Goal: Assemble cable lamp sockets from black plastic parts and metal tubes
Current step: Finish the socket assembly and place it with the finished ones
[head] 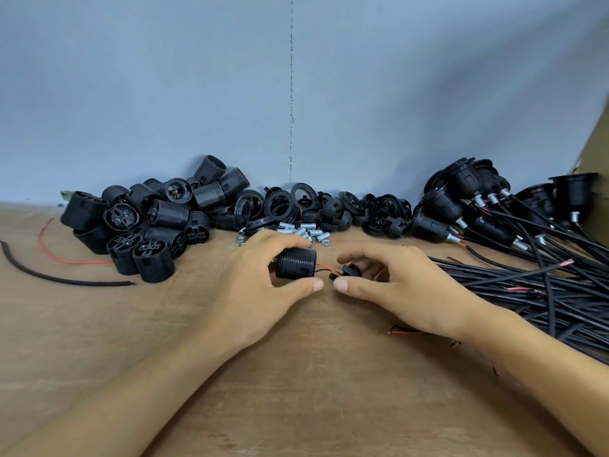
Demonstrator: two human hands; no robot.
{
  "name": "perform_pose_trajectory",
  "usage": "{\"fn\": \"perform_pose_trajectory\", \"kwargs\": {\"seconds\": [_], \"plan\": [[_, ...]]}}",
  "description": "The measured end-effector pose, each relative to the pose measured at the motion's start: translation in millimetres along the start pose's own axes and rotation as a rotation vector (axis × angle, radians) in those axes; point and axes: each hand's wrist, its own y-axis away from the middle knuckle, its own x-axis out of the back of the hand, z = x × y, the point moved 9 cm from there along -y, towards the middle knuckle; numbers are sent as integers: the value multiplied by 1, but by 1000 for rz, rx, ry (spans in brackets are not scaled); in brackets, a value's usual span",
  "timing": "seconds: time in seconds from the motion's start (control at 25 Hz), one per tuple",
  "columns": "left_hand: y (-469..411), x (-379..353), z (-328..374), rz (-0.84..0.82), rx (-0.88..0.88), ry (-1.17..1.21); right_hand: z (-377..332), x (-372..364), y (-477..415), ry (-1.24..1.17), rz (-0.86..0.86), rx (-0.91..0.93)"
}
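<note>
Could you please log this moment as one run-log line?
left hand: grips threaded socket body | right hand: holds small black cap | red wire: runs between both parts

Above a wooden table [296, 374], a left hand [257, 288] grips a ribbed black socket body [295, 262] and the right hand [408, 291] holds a small black cap [352, 270], with thin red and black wires [324, 268] running between the two parts. Behind them lie a heap of black socket parts [148, 222], short metal tubes [304, 230] and, at right, finished sockets [461, 206] on black cables [543, 291].
</note>
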Motion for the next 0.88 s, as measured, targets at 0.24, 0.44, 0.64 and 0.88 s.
{"fn": "perform_pose_trajectory", "kwargs": {"seconds": [0.24, 0.44, 0.64, 0.88], "plan": [[0, -8, -9, -56, 32, 149, -4, -5, 2, -97, -6, 13], [1, -13, -10, -111, 44, 185, -13, -5, 3, -125, 28, 55], [3, -17, -9, -147, 64, 211, -20, -2, 7, -161, 129, 85], [5, -19, -10, -173, 84, 230, -24, 6, 12, -205, 241, 77]]}}
